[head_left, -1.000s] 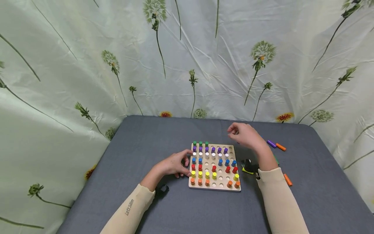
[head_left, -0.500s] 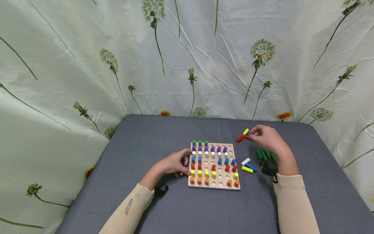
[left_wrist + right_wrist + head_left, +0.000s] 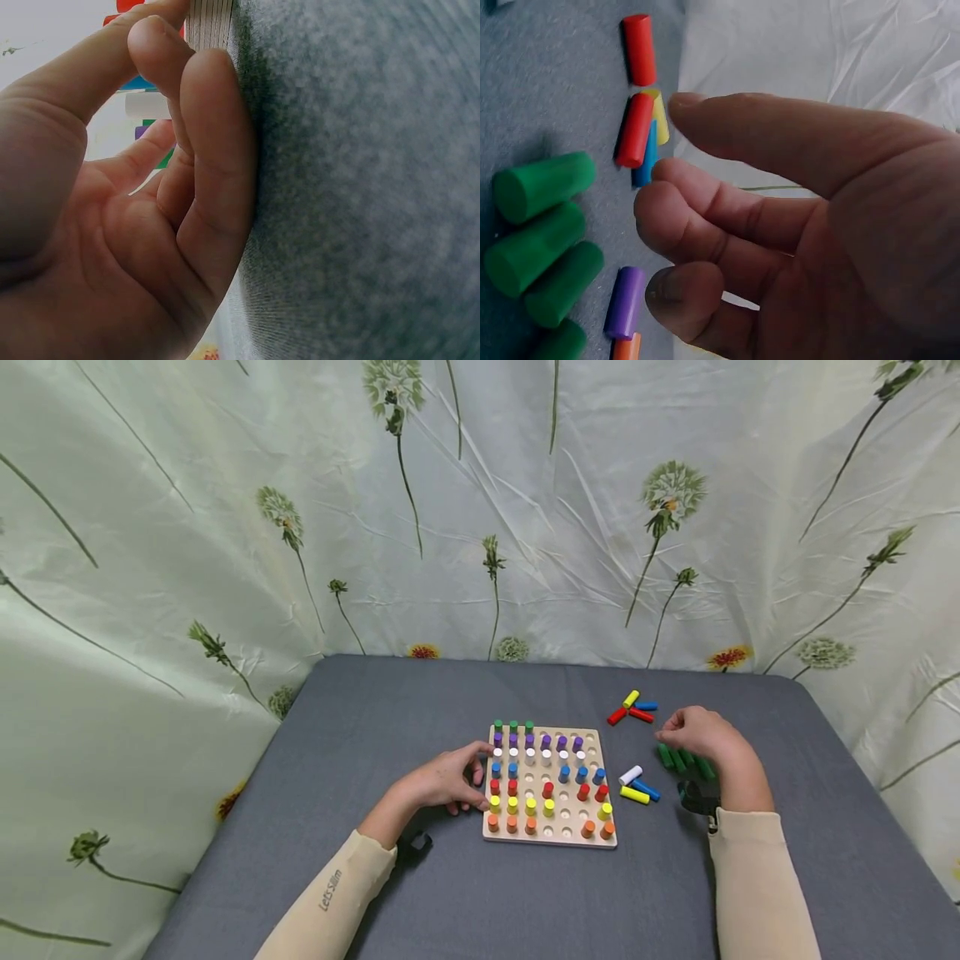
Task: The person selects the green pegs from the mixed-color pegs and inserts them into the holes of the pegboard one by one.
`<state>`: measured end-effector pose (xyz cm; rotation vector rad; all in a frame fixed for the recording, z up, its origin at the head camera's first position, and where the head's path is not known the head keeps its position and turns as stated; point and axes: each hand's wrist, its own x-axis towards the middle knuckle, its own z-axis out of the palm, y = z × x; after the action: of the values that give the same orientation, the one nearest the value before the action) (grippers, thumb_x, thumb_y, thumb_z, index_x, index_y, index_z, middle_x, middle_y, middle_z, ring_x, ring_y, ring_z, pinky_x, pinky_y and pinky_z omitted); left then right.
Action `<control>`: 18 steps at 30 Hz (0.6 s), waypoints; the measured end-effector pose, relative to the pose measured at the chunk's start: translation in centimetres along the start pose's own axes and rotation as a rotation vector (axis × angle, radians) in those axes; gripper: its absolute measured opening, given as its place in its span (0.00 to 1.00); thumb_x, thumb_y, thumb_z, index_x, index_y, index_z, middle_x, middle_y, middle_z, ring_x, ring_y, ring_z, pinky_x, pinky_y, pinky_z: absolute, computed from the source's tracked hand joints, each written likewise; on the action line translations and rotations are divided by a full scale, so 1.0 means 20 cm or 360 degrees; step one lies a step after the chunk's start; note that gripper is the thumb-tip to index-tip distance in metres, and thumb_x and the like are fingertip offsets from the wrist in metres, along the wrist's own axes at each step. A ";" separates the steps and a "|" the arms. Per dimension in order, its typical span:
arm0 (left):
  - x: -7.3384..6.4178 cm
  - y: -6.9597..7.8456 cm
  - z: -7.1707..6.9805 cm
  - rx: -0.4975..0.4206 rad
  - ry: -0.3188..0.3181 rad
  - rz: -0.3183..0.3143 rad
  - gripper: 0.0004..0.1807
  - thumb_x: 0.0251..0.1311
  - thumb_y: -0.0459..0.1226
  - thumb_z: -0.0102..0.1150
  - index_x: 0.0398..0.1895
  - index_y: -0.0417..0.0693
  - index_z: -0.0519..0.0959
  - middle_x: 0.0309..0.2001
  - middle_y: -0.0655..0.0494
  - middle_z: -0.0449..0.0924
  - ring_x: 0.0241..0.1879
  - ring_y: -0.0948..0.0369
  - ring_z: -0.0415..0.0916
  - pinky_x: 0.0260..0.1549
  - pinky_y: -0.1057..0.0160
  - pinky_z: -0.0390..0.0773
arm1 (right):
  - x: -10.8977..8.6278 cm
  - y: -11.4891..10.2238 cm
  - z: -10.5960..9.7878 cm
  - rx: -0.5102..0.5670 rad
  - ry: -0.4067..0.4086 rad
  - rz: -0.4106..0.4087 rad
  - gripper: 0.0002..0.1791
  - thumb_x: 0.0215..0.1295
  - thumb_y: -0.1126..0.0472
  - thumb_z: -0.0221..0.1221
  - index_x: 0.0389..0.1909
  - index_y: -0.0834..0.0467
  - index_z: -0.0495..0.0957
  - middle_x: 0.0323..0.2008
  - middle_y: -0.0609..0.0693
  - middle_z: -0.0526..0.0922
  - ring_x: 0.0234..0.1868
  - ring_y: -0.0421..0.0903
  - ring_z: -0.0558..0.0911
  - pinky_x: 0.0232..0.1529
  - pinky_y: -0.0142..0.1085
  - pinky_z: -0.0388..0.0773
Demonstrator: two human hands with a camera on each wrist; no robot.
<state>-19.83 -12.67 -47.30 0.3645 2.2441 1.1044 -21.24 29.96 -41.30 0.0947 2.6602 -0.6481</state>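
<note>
A wooden pegboard (image 3: 547,835) with rows of coloured pegs lies mid-table, some of its holes bare. My left hand (image 3: 447,779) rests at its left edge, with thumb and index finger spread along that side. In the left wrist view the thumb reaches the board's edge (image 3: 211,22), and the other fingers bend loosely above the cloth. My right hand (image 3: 701,732) hovers just over several green pegs (image 3: 666,756), which lie side by side to the right of the board. Seen from the right wrist, thumb and fingertips (image 3: 660,217) are apart and nothing is between them.
Red pegs (image 3: 617,717), a yellow peg (image 3: 632,698) and a blue peg (image 3: 647,706) lie behind the green ones. A white peg (image 3: 631,774) and others sit beside the board. A purple peg (image 3: 625,304) lies beyond the green ones. A patterned curtain (image 3: 450,568) hangs behind.
My right hand has swung right from above the board's back corner, passed near the red and blue pegs, then come back toward the green pegs. The left hand stays at the board.
</note>
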 end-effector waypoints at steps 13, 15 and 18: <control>0.00 0.00 0.00 -0.0002 -0.0003 0.0013 0.42 0.57 0.33 0.79 0.73 0.54 0.67 0.39 0.54 0.74 0.24 0.62 0.78 0.20 0.62 0.80 | 0.04 0.03 0.02 -0.0093 -0.0068 0.0076 0.17 0.74 0.51 0.62 0.41 0.64 0.82 0.32 0.53 0.79 0.34 0.49 0.75 0.35 0.40 0.72; 0.00 0.00 0.00 -0.0003 -0.0004 0.0018 0.42 0.58 0.33 0.79 0.73 0.54 0.67 0.39 0.54 0.74 0.24 0.62 0.78 0.20 0.62 0.80 | 0.04 0.04 0.03 -0.0122 -0.0079 0.0093 0.17 0.74 0.51 0.62 0.41 0.63 0.81 0.33 0.53 0.79 0.35 0.49 0.76 0.36 0.41 0.72; 0.00 -0.01 0.00 -0.0001 0.0001 0.0022 0.42 0.58 0.33 0.79 0.73 0.54 0.67 0.39 0.54 0.74 0.24 0.62 0.78 0.19 0.63 0.80 | 0.05 0.05 0.03 -0.0165 -0.0078 0.0095 0.17 0.73 0.51 0.62 0.41 0.64 0.81 0.33 0.54 0.79 0.35 0.50 0.76 0.37 0.42 0.72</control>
<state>-19.84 -12.73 -47.50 0.3798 2.2447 1.1126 -21.83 30.54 -42.71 0.1273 2.6274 -0.4860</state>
